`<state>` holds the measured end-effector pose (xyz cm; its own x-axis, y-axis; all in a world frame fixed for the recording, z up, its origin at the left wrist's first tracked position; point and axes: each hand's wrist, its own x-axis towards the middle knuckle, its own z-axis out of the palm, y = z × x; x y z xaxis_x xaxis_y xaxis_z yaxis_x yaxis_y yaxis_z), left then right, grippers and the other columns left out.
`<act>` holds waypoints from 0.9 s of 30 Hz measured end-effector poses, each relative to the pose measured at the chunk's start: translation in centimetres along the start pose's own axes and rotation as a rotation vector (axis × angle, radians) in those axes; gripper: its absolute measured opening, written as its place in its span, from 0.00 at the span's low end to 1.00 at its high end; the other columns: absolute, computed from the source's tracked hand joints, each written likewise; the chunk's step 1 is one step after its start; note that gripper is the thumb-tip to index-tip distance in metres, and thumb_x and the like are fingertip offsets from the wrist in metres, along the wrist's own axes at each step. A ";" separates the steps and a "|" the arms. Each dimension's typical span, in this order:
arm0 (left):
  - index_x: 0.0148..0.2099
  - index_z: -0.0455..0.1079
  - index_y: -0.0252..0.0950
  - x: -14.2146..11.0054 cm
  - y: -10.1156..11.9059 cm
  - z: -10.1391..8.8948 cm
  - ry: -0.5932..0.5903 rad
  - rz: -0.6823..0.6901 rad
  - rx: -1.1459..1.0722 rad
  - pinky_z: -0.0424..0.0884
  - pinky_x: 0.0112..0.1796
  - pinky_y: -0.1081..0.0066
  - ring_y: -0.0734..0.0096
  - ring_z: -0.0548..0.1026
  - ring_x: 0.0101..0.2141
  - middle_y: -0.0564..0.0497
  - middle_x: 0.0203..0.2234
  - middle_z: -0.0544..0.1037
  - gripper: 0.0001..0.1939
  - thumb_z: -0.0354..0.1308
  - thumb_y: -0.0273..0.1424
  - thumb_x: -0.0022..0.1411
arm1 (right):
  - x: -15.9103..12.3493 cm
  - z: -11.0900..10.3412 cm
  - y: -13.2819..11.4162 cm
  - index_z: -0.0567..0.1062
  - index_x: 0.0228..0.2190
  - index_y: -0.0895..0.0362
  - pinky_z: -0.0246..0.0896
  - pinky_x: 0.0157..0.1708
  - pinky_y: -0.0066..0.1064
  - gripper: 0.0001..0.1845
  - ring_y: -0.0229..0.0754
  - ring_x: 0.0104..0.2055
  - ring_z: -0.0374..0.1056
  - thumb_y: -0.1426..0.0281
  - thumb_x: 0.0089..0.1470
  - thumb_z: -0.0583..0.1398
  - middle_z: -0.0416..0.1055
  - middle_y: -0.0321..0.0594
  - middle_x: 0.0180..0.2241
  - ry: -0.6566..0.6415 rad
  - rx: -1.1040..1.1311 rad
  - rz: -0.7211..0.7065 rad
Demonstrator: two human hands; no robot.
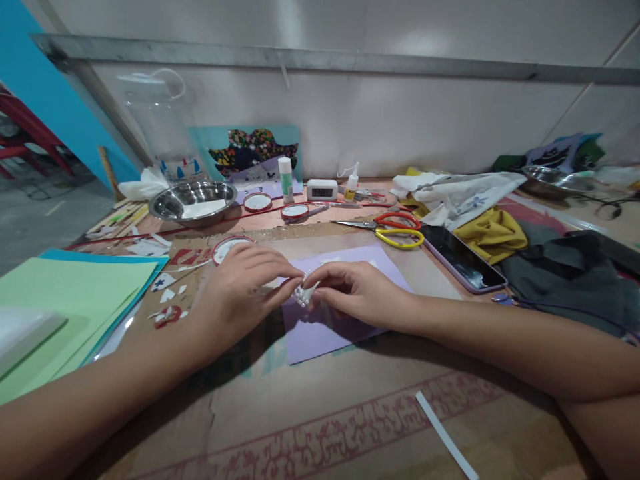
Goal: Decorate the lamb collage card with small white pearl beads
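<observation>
Both my hands meet over a lilac paper sheet (325,330) lying on the cardboard-covered table. My left hand (240,290) and my right hand (353,290) pinch between their fingertips a small white strip dotted with pearl-like beads (303,293). The fingers of both hands are curled and pressed together on that strip. My forearms rest on the table on either side.
Green and blue paper sheets (75,300) lie at left with paper scraps (167,303) nearby. A steel bowl (193,200), round lids (295,212), glue stick (285,179), small clock (323,190), scissors (395,230), a phone (463,260) and piled cloth (490,230) stand behind. A white paper strip (445,437) lies near front.
</observation>
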<state>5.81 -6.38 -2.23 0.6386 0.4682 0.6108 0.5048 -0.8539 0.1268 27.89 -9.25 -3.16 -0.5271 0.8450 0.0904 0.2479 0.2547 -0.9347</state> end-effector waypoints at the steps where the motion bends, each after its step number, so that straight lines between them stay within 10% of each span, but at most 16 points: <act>1: 0.37 0.76 0.40 0.0 -0.1 0.0 0.007 0.011 0.039 0.68 0.42 0.63 0.67 0.80 0.35 0.53 0.31 0.83 0.07 0.58 0.33 0.67 | 0.0 0.0 -0.1 0.73 0.42 0.58 0.66 0.28 0.25 0.10 0.33 0.26 0.72 0.74 0.58 0.56 0.79 0.37 0.32 -0.004 0.001 0.018; 6: 0.41 0.74 0.37 -0.5 0.0 -0.2 -0.127 0.145 0.229 0.65 0.46 0.60 0.62 0.78 0.44 0.50 0.39 0.83 0.10 0.51 0.29 0.71 | -0.2 -0.4 -0.4 0.72 0.39 0.58 0.65 0.29 0.25 0.07 0.34 0.26 0.70 0.70 0.58 0.60 0.77 0.35 0.28 0.083 -0.128 0.001; 13: 0.37 0.74 0.35 -0.8 -0.4 0.5 -0.362 0.076 0.217 0.65 0.42 0.60 0.61 0.77 0.38 0.47 0.33 0.81 0.13 0.49 0.30 0.71 | -0.6 -0.5 -0.1 0.76 0.37 0.59 0.66 0.46 0.36 0.08 0.43 0.42 0.72 0.70 0.63 0.56 0.78 0.45 0.39 -0.046 -0.631 -0.475; 27: 0.41 0.78 0.37 -1.0 -1.9 1.5 -0.346 -0.052 -0.005 0.72 0.43 0.64 0.64 0.77 0.39 0.47 0.39 0.81 0.13 0.51 0.29 0.69 | -0.2 -0.2 0.6 0.76 0.40 0.61 0.65 0.52 0.38 0.12 0.45 0.51 0.68 0.72 0.65 0.52 0.76 0.48 0.46 -0.272 -0.803 -0.582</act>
<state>5.07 -4.84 -4.26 0.7716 0.5598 0.3020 0.5397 -0.8275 0.1550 28.31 -9.13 -3.71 -0.8807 0.3807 0.2817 0.3134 0.9145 -0.2559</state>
